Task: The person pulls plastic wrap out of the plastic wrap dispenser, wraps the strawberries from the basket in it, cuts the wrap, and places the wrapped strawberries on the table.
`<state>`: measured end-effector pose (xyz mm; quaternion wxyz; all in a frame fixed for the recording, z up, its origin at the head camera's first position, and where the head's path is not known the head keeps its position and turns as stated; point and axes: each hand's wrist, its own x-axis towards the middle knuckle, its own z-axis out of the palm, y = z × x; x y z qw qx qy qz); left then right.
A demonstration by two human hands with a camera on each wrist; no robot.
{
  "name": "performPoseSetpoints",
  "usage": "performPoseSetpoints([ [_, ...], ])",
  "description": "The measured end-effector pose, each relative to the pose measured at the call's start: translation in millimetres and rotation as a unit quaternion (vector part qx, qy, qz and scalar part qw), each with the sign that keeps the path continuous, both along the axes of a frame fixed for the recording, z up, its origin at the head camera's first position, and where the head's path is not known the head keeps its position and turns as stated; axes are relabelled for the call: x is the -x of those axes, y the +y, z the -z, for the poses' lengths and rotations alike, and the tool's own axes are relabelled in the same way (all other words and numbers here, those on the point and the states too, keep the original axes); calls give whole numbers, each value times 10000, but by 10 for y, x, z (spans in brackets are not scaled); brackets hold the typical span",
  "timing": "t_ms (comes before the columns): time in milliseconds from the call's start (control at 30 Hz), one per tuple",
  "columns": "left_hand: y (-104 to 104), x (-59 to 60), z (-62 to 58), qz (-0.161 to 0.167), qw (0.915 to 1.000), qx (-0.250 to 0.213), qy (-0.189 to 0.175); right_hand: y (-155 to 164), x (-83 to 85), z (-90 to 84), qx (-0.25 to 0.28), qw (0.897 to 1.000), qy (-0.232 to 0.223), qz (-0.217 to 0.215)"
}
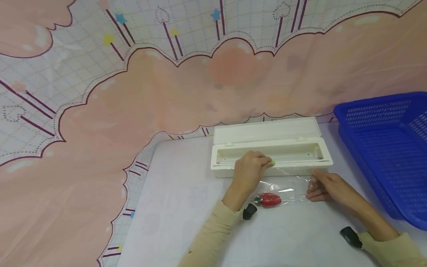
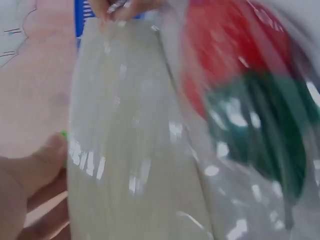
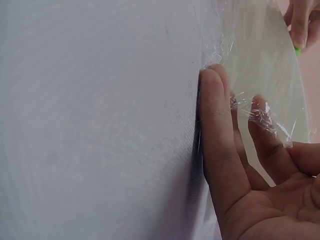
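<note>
The left hand [image 1: 248, 171] is resting on the front lip of the long white plastic cling-film dispenser box [image 1: 271, 152], lid open, fingers curled over a small green slider [image 1: 272, 162] on the edge. The right hand [image 1: 325, 187] is pinching the free end of the thin clear cling film sheet [image 1: 287, 183], fingertips [image 3: 260, 112] wrapped in crinkled film. The sheet is stretching from the box across the red plastic strawberry with green leaves [image 1: 269, 199], which is lying on the pale desk [image 1: 186, 207] between the hands. Risks, as I judge them: the film is already bunching at the right fingertips and could cling to itself; uneven tension could tear it crookedly; a tug could roll the strawberry or drag the box. Count: one box, one film sheet, one strawberry, one blue perforated plastic basket [image 1: 387, 148] at right, two hands.
</note>
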<state>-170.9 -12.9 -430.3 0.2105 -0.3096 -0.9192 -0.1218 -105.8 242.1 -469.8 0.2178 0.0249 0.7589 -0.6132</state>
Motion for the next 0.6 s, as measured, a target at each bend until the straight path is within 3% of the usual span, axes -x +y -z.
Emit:
performPoseSetpoints([
  [233,-12,-9,31,-73,9995,-83,298,5,13,5,-17,10000,4,2],
  [600,-99,-3,30,-35,9995,-275,174,8,5,7,-70,10000,13,-5],
])
